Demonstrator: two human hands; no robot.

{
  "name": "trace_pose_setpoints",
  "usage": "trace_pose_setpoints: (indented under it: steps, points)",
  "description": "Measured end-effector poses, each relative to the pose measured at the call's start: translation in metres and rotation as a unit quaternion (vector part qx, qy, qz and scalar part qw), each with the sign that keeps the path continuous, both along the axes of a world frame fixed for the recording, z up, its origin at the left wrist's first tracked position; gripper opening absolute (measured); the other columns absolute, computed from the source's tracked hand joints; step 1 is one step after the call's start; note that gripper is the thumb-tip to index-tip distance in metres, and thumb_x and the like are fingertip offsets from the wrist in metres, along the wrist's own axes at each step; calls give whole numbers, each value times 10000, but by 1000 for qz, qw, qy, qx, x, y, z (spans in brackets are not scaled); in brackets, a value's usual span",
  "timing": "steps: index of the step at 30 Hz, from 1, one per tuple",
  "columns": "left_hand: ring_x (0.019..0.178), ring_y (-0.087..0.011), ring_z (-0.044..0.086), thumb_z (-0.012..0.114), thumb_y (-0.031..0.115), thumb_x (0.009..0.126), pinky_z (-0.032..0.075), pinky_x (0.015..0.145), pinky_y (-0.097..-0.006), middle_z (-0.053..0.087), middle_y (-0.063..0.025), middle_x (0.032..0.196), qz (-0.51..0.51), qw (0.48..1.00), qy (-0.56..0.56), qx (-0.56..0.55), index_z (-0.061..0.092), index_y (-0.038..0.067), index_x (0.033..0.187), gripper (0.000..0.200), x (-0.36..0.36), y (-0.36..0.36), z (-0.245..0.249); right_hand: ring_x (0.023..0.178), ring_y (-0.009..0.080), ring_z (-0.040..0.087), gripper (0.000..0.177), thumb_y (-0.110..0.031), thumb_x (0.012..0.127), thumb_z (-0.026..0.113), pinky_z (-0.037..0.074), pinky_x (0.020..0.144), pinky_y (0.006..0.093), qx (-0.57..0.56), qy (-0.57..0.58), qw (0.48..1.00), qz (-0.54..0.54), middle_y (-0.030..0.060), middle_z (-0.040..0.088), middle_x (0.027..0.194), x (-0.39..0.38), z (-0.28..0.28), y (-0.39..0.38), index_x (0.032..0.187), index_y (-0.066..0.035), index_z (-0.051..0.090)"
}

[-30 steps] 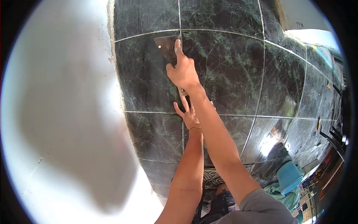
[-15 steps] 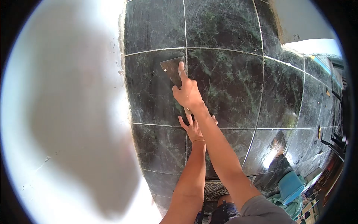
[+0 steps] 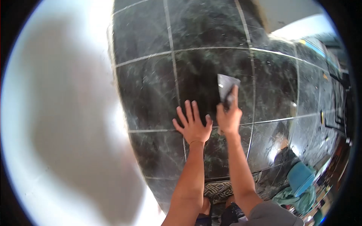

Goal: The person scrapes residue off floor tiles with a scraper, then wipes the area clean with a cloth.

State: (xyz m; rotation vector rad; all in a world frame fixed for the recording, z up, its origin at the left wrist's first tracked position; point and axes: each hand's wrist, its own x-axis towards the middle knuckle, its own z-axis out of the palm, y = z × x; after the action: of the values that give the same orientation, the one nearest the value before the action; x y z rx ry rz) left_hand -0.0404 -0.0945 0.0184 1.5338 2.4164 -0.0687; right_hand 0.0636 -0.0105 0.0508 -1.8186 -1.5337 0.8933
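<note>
A scraper [image 3: 227,83] with a flat metal blade is gripped in my right hand [image 3: 229,118], the index finger stretched along the blade. Its blade points away from me over a dark green marbled floor tile [image 3: 205,71]. To the left of it, my left hand [image 3: 193,126] lies with fingers spread on the tiles, close to a pale grout line [image 3: 175,81]. Most of the scraper's handle is hidden inside my right hand.
A white wall [image 3: 71,113] runs along the left. Under my knees is a patterned mat [image 3: 218,189]. At the lower right stand a blue bucket [image 3: 300,177] and a green cloth [image 3: 299,201]. Wet, shiny patches [image 3: 275,153] show on tiles to the right.
My right hand has moved right and back toward me with the scraper, off the left grout line. My arms are no longer crossed, and my left hand now shows fully, fingers spread.
</note>
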Motion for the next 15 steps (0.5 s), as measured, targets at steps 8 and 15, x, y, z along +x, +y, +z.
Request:
trace_pose_setpoints:
  steps: [8, 15]
  points:
    - [1624, -384, 35, 398, 492, 1050, 80, 1220, -699, 90, -42, 1780, -15, 999, 23, -43, 189, 181, 1700, 751, 2, 3, 8, 941, 485, 690, 846, -148, 943, 681, 553, 812, 549, 11, -325, 940, -105, 282, 703, 1068, 235, -8, -46, 1675, -139, 258]
    - [1629, -361, 41, 411, 472, 1051, 89, 1224, -694, 90, -34, 1779, -18, 999, 45, -21, 187, 173, 1699, 748, 4, 2, 6, 976, 430, 610, 738, -169, 877, 670, 490, 898, 526, -31, -319, 934, -159, 209, 630, 1032, 274, -17, -55, 1578, -86, 454]
